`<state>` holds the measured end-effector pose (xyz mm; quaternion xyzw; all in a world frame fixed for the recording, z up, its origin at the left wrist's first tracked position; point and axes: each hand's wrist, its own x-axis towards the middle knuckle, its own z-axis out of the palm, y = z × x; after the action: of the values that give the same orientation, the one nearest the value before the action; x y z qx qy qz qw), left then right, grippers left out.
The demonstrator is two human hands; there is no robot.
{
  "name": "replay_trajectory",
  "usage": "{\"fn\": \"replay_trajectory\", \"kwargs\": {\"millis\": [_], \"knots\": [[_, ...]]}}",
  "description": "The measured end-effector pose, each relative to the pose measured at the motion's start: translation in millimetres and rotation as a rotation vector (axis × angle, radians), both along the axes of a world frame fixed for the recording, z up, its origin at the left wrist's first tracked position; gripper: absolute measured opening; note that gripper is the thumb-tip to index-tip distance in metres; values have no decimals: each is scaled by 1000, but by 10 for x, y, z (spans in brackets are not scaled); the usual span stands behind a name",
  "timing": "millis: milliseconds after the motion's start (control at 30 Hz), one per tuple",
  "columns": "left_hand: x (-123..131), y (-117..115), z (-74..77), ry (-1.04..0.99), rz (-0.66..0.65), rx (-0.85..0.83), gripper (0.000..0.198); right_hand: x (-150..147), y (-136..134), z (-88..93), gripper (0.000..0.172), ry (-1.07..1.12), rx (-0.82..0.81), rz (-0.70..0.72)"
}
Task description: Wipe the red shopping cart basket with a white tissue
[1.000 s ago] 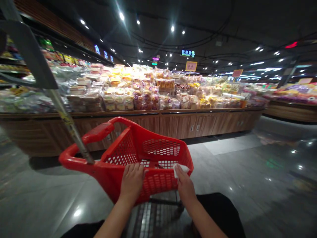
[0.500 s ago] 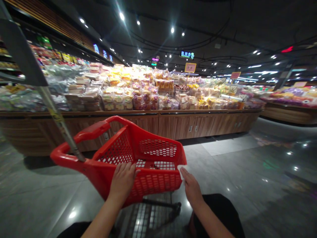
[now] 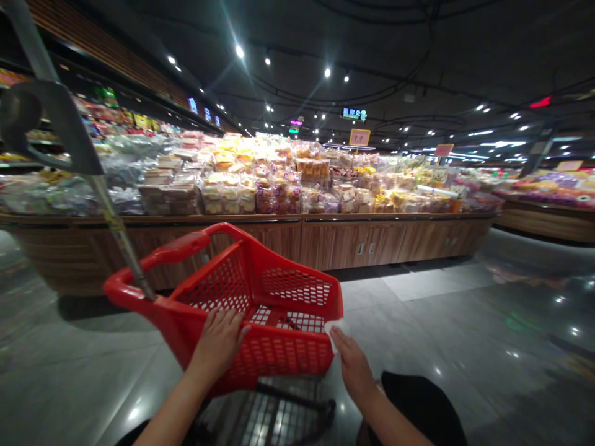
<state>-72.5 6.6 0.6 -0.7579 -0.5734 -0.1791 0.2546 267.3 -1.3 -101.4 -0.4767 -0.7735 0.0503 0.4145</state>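
A red plastic shopping basket (image 3: 283, 291) sits on a metal cart frame (image 3: 274, 412) in front of me. My left hand (image 3: 218, 341) rests on the basket's near rim, fingers curled over the edge. At the basket's near right corner, my right hand (image 3: 353, 368) presses a small white wipe (image 3: 335, 326) against the rim. The basket looks empty apart from a small dark item on its mesh floor. A grey pole (image 3: 100, 198) rises from the basket's left end.
A long wooden display counter (image 3: 381, 238) piled with bagged baked goods runs across the aisle ahead. Shelves of packaged goods stand at the left. Another counter (image 3: 543, 223) lies at the right. Glossy grey floor (image 3: 465, 322) stretches to the right.
The basket and my view have shifted a little to the left. My right hand with the wipe has slid from the near rim out to the basket's right corner.
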Motion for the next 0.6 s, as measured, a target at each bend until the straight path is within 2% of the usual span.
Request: {"fn": "replay_trajectory", "kwargs": {"millis": [100,200,233,333,400,433,500,600], "knots": [[53,-28,17,-15,7,-2,41,-74,-29,-71,68,43,21,35],[236,-79,24,-84,-31,-2,43,52,67,76,58,56,-27,13],[334,-97,22,-110,-62,-8,41,131,111,168,54,64,-60,-58],[722,-123,-8,-183,-176,-52,31,366,210,457,46,70,-144,-386],[1014,-106,-53,-220,-248,-110,30,422,220,574,42,73,-144,-484],[1153,-87,-82,-240,-275,-140,30,403,207,595,40,87,-131,-456],[1386,-45,-145,-264,-302,-185,30,288,156,568,36,137,-108,-293],[1573,-6,-235,-274,-295,-206,20,73,69,445,33,201,-137,-65]]}}
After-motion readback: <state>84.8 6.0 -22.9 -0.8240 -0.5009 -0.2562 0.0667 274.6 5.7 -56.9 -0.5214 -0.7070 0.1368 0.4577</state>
